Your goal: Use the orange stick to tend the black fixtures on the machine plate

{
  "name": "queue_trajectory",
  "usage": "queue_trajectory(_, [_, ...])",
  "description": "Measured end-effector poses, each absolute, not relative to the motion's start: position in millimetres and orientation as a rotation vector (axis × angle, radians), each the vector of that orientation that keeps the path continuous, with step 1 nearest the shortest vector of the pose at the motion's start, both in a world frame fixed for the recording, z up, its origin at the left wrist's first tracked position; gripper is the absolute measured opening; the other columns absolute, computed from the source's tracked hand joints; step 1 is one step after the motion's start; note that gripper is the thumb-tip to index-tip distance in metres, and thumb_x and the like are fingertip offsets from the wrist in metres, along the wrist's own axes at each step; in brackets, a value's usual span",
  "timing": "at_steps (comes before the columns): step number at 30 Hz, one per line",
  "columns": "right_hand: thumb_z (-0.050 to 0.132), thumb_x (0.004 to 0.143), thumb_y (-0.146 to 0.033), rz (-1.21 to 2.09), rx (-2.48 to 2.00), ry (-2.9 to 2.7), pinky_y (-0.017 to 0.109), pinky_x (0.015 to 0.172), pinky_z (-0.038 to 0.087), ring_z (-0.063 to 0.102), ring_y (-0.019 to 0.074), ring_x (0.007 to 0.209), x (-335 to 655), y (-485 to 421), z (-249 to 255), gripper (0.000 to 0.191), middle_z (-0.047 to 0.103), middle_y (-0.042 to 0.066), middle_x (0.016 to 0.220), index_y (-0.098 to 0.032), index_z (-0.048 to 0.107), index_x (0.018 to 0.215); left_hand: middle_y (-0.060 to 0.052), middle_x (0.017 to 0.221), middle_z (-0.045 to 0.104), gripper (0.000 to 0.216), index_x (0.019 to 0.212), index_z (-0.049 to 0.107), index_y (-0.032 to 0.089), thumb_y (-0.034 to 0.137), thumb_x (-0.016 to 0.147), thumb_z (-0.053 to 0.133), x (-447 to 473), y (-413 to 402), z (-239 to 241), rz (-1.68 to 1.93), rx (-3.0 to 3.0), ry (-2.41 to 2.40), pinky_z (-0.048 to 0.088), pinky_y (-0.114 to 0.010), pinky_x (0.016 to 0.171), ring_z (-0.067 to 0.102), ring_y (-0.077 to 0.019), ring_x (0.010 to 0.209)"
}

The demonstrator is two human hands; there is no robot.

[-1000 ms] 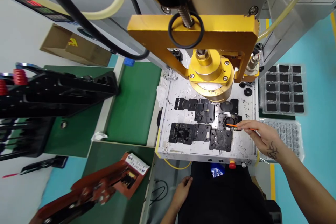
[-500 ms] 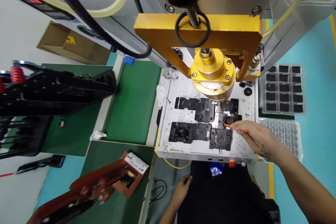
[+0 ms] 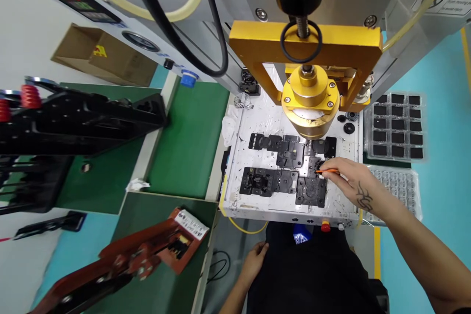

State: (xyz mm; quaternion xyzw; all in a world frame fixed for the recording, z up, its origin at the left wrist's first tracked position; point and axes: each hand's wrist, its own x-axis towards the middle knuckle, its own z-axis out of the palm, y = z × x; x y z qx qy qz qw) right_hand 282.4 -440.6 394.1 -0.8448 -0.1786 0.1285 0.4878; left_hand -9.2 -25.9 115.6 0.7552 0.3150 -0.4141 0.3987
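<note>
White worktable (image 3: 265,206): before you, under the gold press head (image 3: 309,95).
Right hand (image 3: 352,181): you pinch the orange stick (image 3: 328,170).
Left hand (image 3: 253,259): by your black clothing (image 3: 298,270), grip unclear.
Orange stick: tip at a fixture plate (image 3: 312,165).

Bright workshop corner with green-topped tables and a turquoise floor.
Even light falls on the turquoise floor (image 3: 441,201), which runs along the right, marked by a yellow stripe (image 3: 377,255) beside grey flooring (image 3: 235,238). At left, a pale rail (image 3: 151,154) parts two green surfaces (image 3: 189,137); a green table (image 3: 169,289) stands nearer. Far left, a cardboard box (image 3: 125,66) sits beside a pale expanse (image 3: 25,34), wall or floor unclear.
</note>
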Motion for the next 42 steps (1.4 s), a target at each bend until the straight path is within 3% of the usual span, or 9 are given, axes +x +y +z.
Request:
queue_trajectory(3, [0.051,0.111,-0.032,0.225,-2.014,-0.366,0.041,0.088,0.065,0.076,0.0233,0.103,275.3,-443.8,384.1,0.021,0.079,0.005,0.116,-0.029,0.07,0.12,-0.014,0.109,0.081,0.061,0.102,0.077,0.017,0.072,0.08,0.064,-9.4,-25.0,114.8,-1.044,1.915,0.803,0.055,-0.047,0.106,0.073,-0.0371,0.115])
queue_trajectory(6, [0.049,0.111,-0.033,0.077,-2.056,-0.116,0.037,0.074,0.064,0.076,0.0201,0.082,265.3,-451.0,390.2,0.025,0.08,0.005,0.105,-0.027,0.071,0.121,-0.015,0.109,0.081,0.06,0.102,0.077,0.017,0.071,0.08,0.064,-9.4,-24.5,113.3,-1.042,1.92,0.808,0.055,-0.048,0.106,0.074,-0.0375,0.115])
queue_trajectory(11, [0.062,0.106,-0.031,-0.089,-2.095,0.117,0.033,0.054,0.055,0.063,0.0174,0.056,251.4,-467.8,404.9,0.053,0.076,-0.001,0.082,-0.03,0.047,0.157,-0.015,0.108,0.081,0.059,0.099,0.077,0.017,0.071,0.08,0.064,-7.6,-24.0,110.7,-1.043,1.924,0.803,0.055,-0.048,0.106,0.074,-0.0382,0.113])
queue_trajectory(15, [0.052,0.11,-0.03,0.071,-2.047,-0.024,0.035,0.061,0.061,0.07,0.0178,0.068,242.7,-477.6,399.2,0.029,0.08,0.004,0.101,-0.031,0.071,0.132,-0.014,0.108,0.082,0.058,0.1,0.076,0.018,0.07,0.078,0.062,-6.8,-23.0,108.8,-1.051,1.912,0.787,0.056,-0.048,0.106,0.075,-0.038,0.111])
queue_trajectory(19, [0.06,0.106,-0.03,0.194,-1.88,-0.04,0.043,0.079,0.068,0.078,0.0253,0.1,236.5,-480.0,388.4,0.037,0.077,0.009,0.13,-0.03,0.062,0.143,-0.015,0.111,0.081,0.06,0.1,0.075,0.018,0.071,0.075,0.062,-8.4,-22.7,107.9,-1.048,1.918,0.794,0.054,-0.048,0.11,0.074,-0.0388,0.115])
queue_trajectory(23, [0.059,0.108,-0.029,0.064,-1.955,-0.01,0.035,0.067,0.065,0.077,0.0203,0.079,236.4,-474.0,385.1,0.023,0.082,0.005,0.101,-0.028,0.07,0.127,-0.014,0.111,0.081,0.06,0.102,0.075,0.019,0.072,0.077,0.062,-10.5,-23.5,108.2,-1.05,1.917,0.796,0.055,-0.048,0.107,0.074,-0.0377,0.115])
queue_trajectory(27, [0.059,0.107,-0.029,-0.054,-2.125,-0.106,0.029,0.052,0.054,0.064,0.014,0.052,242.0,-461.8,389.5,0.017,0.072,-0.002,0.069,-0.027,0.076,0.111,-0.015,0.107,0.081,0.059,0.1,0.076,0.017,0.071,0.079,0.063,-11.5,-24.8,107.4,-1.055,1.928,0.803,0.056,-0.048,0.106,0.074,-0.0374,0.115])
queue_trajectory(37, [0.051,0.11,-0.033,0.101,-2.112,-0.199,0.029,0.059,0.058,0.068,0.0145,0.06,250.4,-438.7,367.9,0.023,0.078,0.001,0.087,-0.025,0.07,0.12,-0.015,0.107,0.081,0.056,0.101,0.078,0.016,0.067,0.08,0.067,-12.2,-26.2,108.2,-1.045,1.931,0.825,0.056,-0.048,0.106,0.073,-0.0387,0.117])
queue_trajectory(42, [0.048,0.111,-0.038,0.202,-2.063,-0.091,0.03,0.058,0.056,0.071,0.0162,0.064,255.1,-435.8,364.0,0.035,0.074,0.003,0.078,-0.023,0.076,0.097,-0.013,0.104,0.082,0.052,0.099,0.078,0.017,0.064,0.082,0.065,-15.2,-26.9,108.3,-1.028,1.929,0.841,0.056,-0.046,0.106,0.074,-0.0376,0.116])
